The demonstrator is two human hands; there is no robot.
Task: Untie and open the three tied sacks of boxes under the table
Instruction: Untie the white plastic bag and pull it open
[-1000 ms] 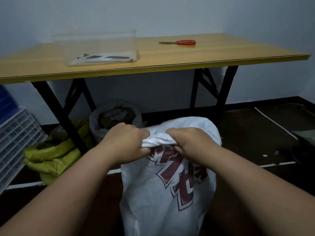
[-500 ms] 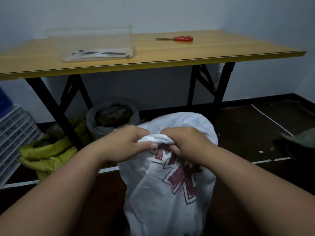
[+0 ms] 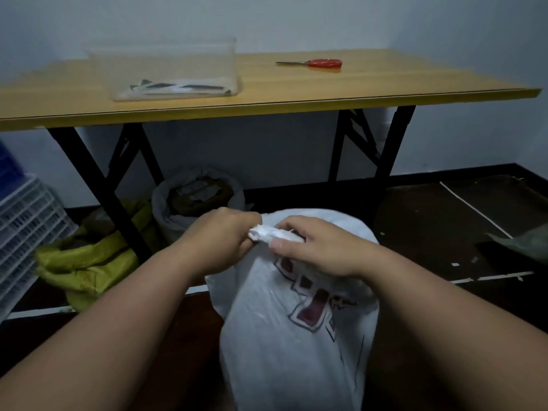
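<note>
A yellow-topped folding surface (image 3: 296, 93) on black crossed legs (image 3: 382, 143) stands against a pale wall (image 3: 267, 19); dark floor (image 3: 444, 221) below, dim light, white crates (image 3: 23, 221) stacked alongside.

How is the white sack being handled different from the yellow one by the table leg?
The white sack stands upright in front of the table, its neck twisted shut; the yellow sack slumps low by the table leg, its mouth looking slack. The white sack carries dark red print; the yellow one shows none. The left hand and right hand grip the white sack's neck; nothing touches the yellow one. Both sit on the floor.
</note>
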